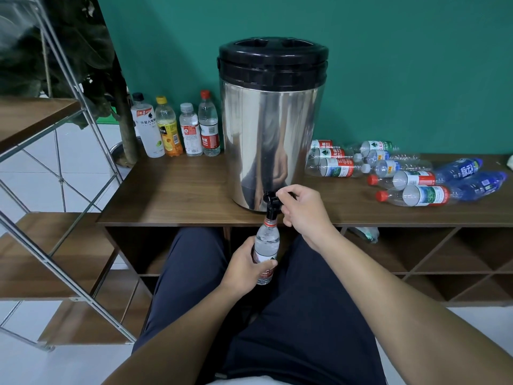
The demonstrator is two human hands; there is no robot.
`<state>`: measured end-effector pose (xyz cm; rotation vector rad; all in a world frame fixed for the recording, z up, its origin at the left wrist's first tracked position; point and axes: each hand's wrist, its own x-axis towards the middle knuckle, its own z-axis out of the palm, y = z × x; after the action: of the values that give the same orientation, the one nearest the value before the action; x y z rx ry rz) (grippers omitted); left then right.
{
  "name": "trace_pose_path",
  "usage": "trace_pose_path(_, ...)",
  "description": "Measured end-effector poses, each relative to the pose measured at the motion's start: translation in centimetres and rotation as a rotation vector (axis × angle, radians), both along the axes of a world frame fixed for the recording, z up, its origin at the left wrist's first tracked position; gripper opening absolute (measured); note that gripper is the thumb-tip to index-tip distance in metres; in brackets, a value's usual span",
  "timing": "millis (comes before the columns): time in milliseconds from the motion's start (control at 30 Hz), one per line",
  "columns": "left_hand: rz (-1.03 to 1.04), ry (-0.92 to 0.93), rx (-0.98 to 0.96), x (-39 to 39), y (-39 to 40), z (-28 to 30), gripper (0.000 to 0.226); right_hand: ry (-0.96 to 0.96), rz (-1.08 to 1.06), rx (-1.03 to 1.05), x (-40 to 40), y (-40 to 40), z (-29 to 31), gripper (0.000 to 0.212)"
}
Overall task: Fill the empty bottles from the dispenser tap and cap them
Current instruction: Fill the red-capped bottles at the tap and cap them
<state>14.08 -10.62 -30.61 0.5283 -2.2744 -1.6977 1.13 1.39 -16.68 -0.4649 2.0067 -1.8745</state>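
A steel dispenser (270, 126) with a black lid stands on the wooden table (172, 195), its black tap (271, 200) hanging over the front edge. My left hand (245, 266) grips a clear bottle (267, 244) with a red and white label, held upright with its open neck right under the tap. My right hand (301, 208) pinches the tap lever. Several empty bottles (402, 173) lie on their sides on the table to the right. Several capped bottles (177, 129) stand upright left of the dispenser.
A metal-framed wooden shelf unit (55, 218) stands at the left. Open cubby compartments (416, 251) sit under the tabletop. My legs in dark trousers are below the table edge. A green wall is behind.
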Motion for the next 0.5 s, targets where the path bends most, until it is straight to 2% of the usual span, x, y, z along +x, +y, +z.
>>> trace_pose_path(267, -0.006, 0.000, 0.004, -0.08, -0.04, -0.08, 0.050, 0.044, 0.002, 0.017, -0.08, -0.11, 0.27, 0.013)
trace_pose_path(500, -0.003, -0.001, 0.003, -0.13, -0.07, -0.23, 0.048, 0.222, -0.029, 0.097, -0.21, -0.15, 0.21, 0.015)
